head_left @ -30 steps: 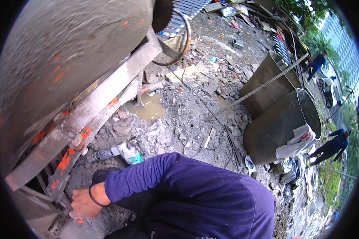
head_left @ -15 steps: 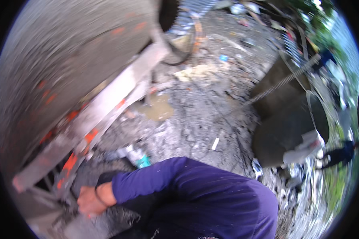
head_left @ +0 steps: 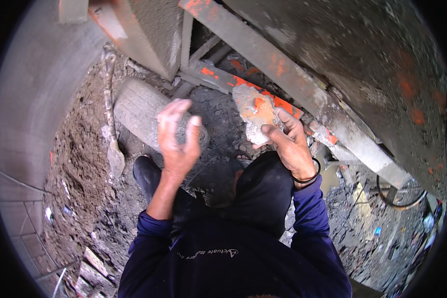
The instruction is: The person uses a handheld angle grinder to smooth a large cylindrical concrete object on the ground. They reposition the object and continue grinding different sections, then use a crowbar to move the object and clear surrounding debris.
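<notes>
Muddy, rubble-strewn brown-grey ground (head_left: 84,179) spreads beneath me, bounded along its left edge by a big smooth grey curved wall (head_left: 35,109). Up off it, in front of my right knee, I hold an irregular chunk of pale grey, stone-like material with an orange patch (head_left: 253,107) in my right hand (head_left: 293,149). The thumb presses on its near right part and the fingers wrap its right edge, clamped on it. Its long axis runs away from me, the far end leaning left and the ragged near end toward my lap; the orange patch faces up. My left hand (head_left: 179,139) is raised with thumb and fingers apart, the fingertips slightly blurred. It covers part of a rounded grey cylindrical block (head_left: 141,107) lying on the ground, slanting from far left to near right; I cannot tell whether they touch. Left of that, nearer the wall, lies a mud-caked, long-handled tool (head_left: 109,99), its pointed blade toward me. Beyond the chunk, a thick grey metal beam flecked with orange (head_left: 268,54) and a thinner orange-painted grey bar (head_left: 218,77) cross diagonally, blocking the far right side below a huge grey-brown mud-coated body (head_left: 362,64).
</notes>
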Demonstrator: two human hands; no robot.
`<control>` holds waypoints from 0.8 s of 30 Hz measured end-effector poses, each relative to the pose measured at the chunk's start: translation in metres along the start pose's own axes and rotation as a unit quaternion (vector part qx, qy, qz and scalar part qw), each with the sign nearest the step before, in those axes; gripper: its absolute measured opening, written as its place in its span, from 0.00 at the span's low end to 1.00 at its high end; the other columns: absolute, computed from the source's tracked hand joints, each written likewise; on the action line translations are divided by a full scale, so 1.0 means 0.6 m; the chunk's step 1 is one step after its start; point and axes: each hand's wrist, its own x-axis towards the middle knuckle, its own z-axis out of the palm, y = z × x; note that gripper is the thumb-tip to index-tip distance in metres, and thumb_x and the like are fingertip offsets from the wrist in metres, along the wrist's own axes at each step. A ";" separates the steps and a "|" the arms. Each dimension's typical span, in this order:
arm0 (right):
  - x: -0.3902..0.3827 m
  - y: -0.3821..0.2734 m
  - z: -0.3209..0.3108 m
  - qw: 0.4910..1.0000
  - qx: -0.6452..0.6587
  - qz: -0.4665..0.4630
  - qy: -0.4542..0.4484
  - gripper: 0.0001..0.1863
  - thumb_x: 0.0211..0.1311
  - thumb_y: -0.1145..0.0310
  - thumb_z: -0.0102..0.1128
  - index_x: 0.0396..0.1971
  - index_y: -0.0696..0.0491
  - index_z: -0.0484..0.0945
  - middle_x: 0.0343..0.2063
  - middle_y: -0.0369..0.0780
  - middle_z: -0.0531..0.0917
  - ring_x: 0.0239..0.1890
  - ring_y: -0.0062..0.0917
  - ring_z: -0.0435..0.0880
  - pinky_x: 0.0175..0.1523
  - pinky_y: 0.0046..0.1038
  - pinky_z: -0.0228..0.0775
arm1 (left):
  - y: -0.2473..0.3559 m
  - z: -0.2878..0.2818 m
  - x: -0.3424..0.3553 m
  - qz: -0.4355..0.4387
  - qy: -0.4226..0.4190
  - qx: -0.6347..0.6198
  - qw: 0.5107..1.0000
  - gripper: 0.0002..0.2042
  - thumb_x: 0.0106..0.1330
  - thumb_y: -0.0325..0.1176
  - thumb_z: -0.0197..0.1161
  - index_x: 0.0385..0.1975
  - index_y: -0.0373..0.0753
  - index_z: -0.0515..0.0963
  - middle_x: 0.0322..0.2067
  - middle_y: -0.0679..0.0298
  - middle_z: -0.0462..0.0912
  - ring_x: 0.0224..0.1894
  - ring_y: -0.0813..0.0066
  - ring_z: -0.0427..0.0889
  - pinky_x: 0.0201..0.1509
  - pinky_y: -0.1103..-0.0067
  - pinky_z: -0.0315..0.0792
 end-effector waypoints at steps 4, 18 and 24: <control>0.011 0.020 0.010 0.996 -0.076 -0.029 -0.020 0.17 0.74 0.77 0.57 0.60 0.63 0.74 0.48 0.39 0.83 0.45 0.20 0.84 0.45 0.26 0.87 | 0.105 0.014 0.051 0.101 0.004 -0.019 0.995 0.20 0.58 0.28 0.77 0.52 0.37 0.83 0.45 0.56 0.83 0.50 0.56 0.80 0.58 0.63 0.73; -0.002 0.037 0.014 0.967 -0.225 -0.121 -0.010 0.12 0.69 0.76 0.62 0.50 0.61 0.78 0.32 0.39 0.81 0.35 0.18 0.79 0.41 0.26 0.73 | 0.108 0.062 0.017 0.128 0.019 -0.036 0.991 0.11 0.56 0.24 0.75 0.38 0.42 0.85 0.38 0.67 0.82 0.43 0.64 0.81 0.49 0.68 0.71; -0.001 0.035 0.023 0.992 -0.098 -0.050 -0.069 0.11 0.72 0.78 0.61 0.51 0.61 0.77 0.39 0.35 0.81 0.44 0.15 0.78 0.50 0.23 0.73 | 0.097 0.046 0.005 0.207 0.053 0.016 0.977 0.14 0.51 0.22 0.76 0.37 0.44 0.85 0.36 0.69 0.81 0.42 0.66 0.81 0.48 0.69 0.69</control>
